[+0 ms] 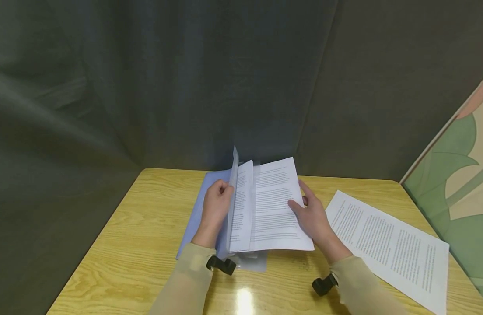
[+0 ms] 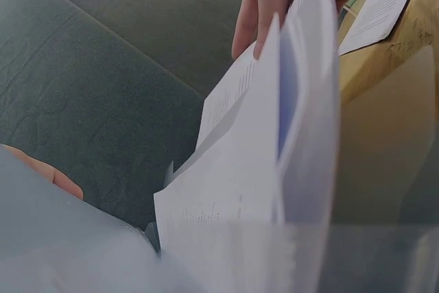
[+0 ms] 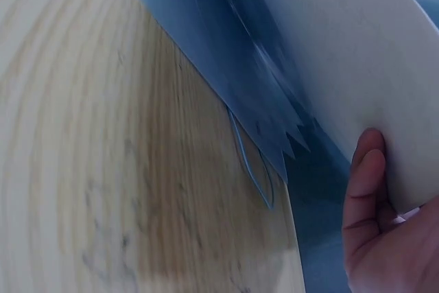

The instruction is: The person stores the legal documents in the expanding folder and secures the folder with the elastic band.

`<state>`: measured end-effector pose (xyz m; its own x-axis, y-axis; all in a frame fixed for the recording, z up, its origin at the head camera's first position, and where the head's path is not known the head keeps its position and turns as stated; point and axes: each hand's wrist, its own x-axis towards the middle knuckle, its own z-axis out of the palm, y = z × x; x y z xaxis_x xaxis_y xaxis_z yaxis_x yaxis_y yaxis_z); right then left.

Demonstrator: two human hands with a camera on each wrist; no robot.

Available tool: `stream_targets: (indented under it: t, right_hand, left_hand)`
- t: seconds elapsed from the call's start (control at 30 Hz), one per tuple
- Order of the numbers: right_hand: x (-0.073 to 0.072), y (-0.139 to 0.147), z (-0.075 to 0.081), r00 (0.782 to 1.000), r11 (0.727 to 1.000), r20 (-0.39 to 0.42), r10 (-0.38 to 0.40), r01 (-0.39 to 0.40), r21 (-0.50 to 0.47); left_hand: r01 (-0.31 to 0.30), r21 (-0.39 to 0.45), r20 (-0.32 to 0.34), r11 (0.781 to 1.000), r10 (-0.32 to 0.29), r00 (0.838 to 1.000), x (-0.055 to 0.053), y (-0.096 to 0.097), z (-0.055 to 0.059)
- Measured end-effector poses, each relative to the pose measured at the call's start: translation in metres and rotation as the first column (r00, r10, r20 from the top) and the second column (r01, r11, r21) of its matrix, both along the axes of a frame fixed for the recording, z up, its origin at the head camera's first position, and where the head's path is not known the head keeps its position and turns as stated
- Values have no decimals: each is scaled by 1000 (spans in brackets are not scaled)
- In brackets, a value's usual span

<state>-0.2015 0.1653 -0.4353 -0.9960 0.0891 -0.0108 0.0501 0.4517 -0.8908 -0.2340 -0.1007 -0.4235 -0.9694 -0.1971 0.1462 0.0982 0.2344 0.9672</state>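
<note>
A blue document folder [image 1: 193, 221] lies open on the wooden table, its clear plastic pockets raised in the middle. The left hand [image 1: 215, 205] pinches the edge of a translucent plastic pocket [image 1: 232, 188] and holds it upright. A stack of printed sheets [image 1: 276, 210] stands tilted partly within the pockets; how far it is inside cannot be told. At the stack's right edge, the right hand [image 1: 311, 214] grips the sheets, thumb on the printed face and fingers behind. From the right wrist, the curled fingers [image 3: 367, 190] show against the blank back of the paper.
A loose printed sheet [image 1: 391, 249] lies at an angle on the right of the table [image 1: 119, 236]. A thin blue cord loop [image 3: 250, 162] sticks out from under the folder. A dark curtain-like backdrop [image 1: 233, 83] rises behind the table, with a patterned wall [image 1: 462, 175] at right.
</note>
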Motion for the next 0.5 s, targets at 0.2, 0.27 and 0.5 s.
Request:
stream_targets:
  t: [0.2,0.27,0.5]
  right_hand:
    - [-4,-16,-7,1000,999,-15,14,-14,-51]
    - [-5,-20,-9,1000,998,-25,15,-16,-65]
    - [-8,-35,-15,999,999,-35,0,-2,-52]
  left_hand:
    - [-1,-18,4,1000,1,1000,-1,-1,-2]
    - [-2,-26,2,1000,2,1000,-1,-1,-2]
    - [-6,-26,-20,1000,6,1000,0,-1,0]
